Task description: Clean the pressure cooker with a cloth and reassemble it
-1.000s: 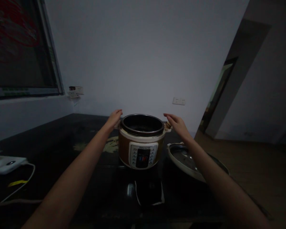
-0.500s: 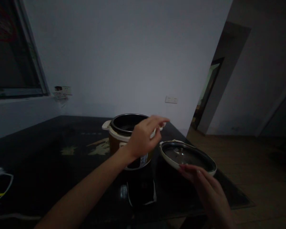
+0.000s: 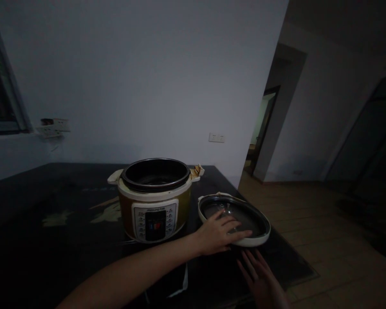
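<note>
An electric pressure cooker (image 3: 186, 201) with a control panel stands on the dark table, its top uncovered. Inside it sits a black inner pot (image 3: 156, 171). To its right, the cooker lid (image 3: 251, 241) lies with its inner side facing up. My left hand (image 3: 217, 234) reaches across to the lid's near left rim with fingers spread over it; whether they press on it is hard to tell. My right hand (image 3: 259, 274) is just below the lid's near edge, fingers stretched out, holding nothing.
The glossy black table (image 3: 83, 206) has a pale leaf-like pattern on its left part. Its right edge (image 3: 296, 249) slants beside the lid, with tiled floor beyond. A wall socket (image 3: 216, 137) is behind the cooker. A dark flat item with a pale edge (image 3: 180, 287) lies under my left forearm.
My left hand has moved from the cooker's right side down and right to the lid, its fingers spreading. The right hand has dropped away from the lid's rim. The view has shifted right.
</note>
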Demonstrator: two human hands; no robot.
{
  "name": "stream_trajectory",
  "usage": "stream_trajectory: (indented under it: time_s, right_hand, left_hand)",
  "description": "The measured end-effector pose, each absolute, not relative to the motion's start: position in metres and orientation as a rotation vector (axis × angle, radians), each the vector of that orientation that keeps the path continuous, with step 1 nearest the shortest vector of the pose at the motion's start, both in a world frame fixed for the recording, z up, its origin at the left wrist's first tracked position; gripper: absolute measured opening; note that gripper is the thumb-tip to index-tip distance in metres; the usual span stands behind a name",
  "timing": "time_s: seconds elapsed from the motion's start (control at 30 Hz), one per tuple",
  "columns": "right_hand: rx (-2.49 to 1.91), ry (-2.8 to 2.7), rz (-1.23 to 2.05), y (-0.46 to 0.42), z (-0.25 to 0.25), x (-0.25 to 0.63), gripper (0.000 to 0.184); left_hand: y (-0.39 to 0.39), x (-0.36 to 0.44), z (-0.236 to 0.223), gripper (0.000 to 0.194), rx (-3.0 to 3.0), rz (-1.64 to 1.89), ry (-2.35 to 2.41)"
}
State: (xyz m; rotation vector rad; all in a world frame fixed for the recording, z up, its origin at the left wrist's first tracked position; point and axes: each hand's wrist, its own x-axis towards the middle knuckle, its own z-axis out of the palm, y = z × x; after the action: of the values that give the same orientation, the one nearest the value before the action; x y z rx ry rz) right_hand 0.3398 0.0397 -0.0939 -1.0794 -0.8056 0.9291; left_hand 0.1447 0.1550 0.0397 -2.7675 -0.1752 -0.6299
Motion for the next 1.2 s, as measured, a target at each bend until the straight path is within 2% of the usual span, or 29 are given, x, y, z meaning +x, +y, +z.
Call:
stream_trajectory:
  time_s: [0.1, 0.23, 0.6, 0.8, 0.93, 1.07, 1.2]
  right_hand:
    - [-1.072, -0.81, 0.969, 0.049, -0.093, 0.334, 0.029]
    - [-1.01, -0.76, 1.029, 0.061, -0.093, 0.323, 0.025]
    - [-0.663, -0.273, 1.246, 0.083, -0.079, 0.297, 0.018]
    - [-0.629, -0.312, 1.214, 0.096, -0.085, 0.29, 0.026]
    - [-0.84, -0.57, 1.016, 0.099, -0.087, 0.293, 0.023]
    - [-0.997, -0.794, 0.822, 0.092, -0.092, 0.291, 0.013]
    - [-1.109, -0.947, 0.619, 0.08, -0.092, 0.282, 0.019]
  left_hand:
    - [0.163, 0.149, 0.037, 0.053, -2.679, -0.672, -0.123]
    - [0.168, 0.152, 0.037, 0.046, -2.645, -0.651, -0.03]
    - [0.166, 0.152, 0.033, 0.042, -2.736, -0.551, -0.02]
    - [0.158, 0.145, 0.045, 0.044, -2.854, -0.594, -0.065]
    - [0.152, 0.142, 0.056, 0.05, -2.943, -0.608, -0.045]
    - [0.147, 0.138, 0.061, 0.05, -2.978, -0.572, -0.02]
    - [0.139, 0.131, 0.066, 0.047, -2.963, -0.602, 0.007]
